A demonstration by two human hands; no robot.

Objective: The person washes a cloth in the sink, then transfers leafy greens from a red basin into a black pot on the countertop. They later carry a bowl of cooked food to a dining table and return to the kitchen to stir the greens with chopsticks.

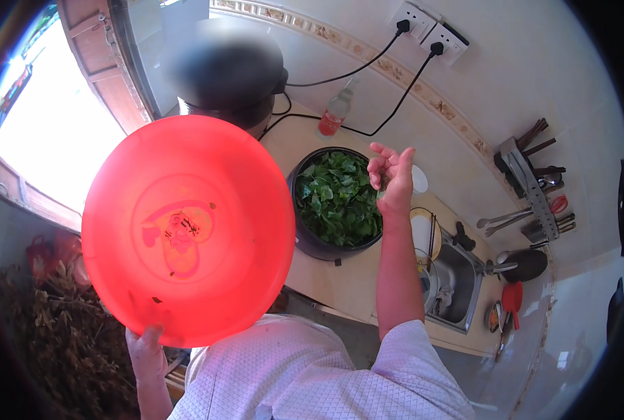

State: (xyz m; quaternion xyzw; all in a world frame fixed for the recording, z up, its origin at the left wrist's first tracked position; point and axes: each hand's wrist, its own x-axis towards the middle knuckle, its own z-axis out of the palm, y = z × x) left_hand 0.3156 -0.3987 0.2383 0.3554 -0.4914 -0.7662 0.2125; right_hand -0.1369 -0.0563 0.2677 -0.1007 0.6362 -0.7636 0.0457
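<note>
My left hand (148, 350) grips the lower rim of a red plastic basin (233, 173), thumb over the edge. The basin is tilted so its inside faces me; a printed design and a few small leaf bits show on it. My right hand (393, 178) is raised over the right rim of a dark round pot, its fingers loosely curled and apart, thumb up. The dark pot (317, 247) stands on the counter, filled to near its rim with green leafy vegetables (335, 199). Part of its right side is hidden behind my hand and forearm.
A large dark cooker (238, 79), partly blurred, stands behind the basin. A glass bottle (335, 113) is near black power cords (380, 128). Right of my arm are a plate (427, 231), a metal sink (459, 294) and a wall utensil rack (532, 184). Dry branches (65, 336) lie lower left.
</note>
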